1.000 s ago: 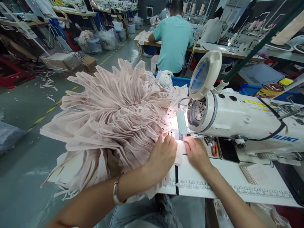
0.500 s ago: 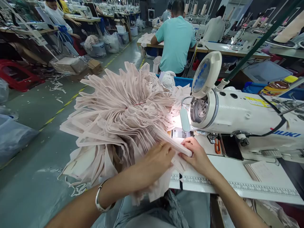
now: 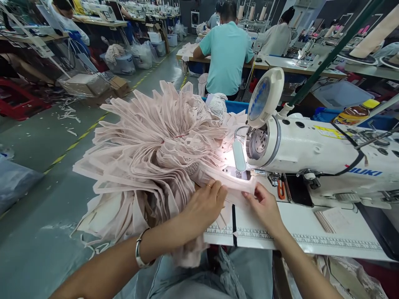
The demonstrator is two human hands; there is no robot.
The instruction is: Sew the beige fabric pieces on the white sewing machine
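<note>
A pale pink fabric piece [image 3: 235, 192] stretches between my two hands, just in front of the sewing machine's [image 3: 311, 145] needle area. My left hand [image 3: 205, 204], with a ring and a bracelet, is closed over its left part, fingertips pressed on the cloth. At the other end, my right hand [image 3: 265, 207] pinches the edge between thumb and fingers. To the left, a large fanned heap of pale pink fabric pieces [image 3: 149, 145] with lace parts spills past the table edge. The small lamp [image 3: 239, 155] lights the cloth near the needle, which I cannot make out.
A ruler strip [image 3: 311, 241] runs along the table's front edge. Orange thread snips [image 3: 281, 189] lie under the machine arm, and stacked cut pieces [image 3: 333, 221] at right. A bottle [image 3: 355, 112] stands behind the machine. A person in a turquoise shirt [image 3: 227, 58] sits ahead.
The fabric piece has moved closer to the needle area and now lies flatter. My right hand has moved slightly right, and my left hand slightly left and down.
</note>
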